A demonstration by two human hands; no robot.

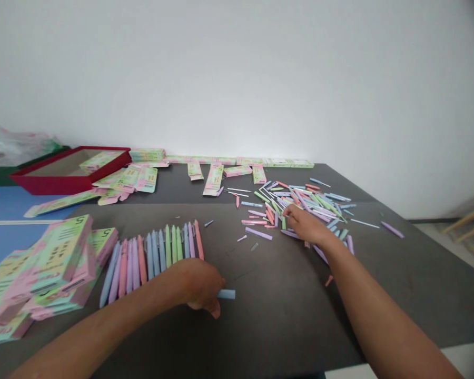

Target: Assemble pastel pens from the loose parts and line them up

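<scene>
My left hand (205, 281) is low over the table's near part, its fingers curled around a light blue pen barrel (227, 293) whose end sticks out to the right. Just beyond that wrist lies a row of assembled pens (156, 252) in blue, purple, coral and green, side by side; my forearm covers part of it. My right hand (306, 226) reaches into a loose heap of pen parts (319, 202), barrels and thin white refills among them. Its fingers are bent downward and closed at the heap's near edge; what they pinch is hidden.
Pink and green pen boxes (59, 258) are stacked at the left. A red box tray (63, 181) stands behind them, beside flattened cartons (128, 179). More boxes line the wall (237, 79). A purple barrel (392, 229) lies near the table's right edge.
</scene>
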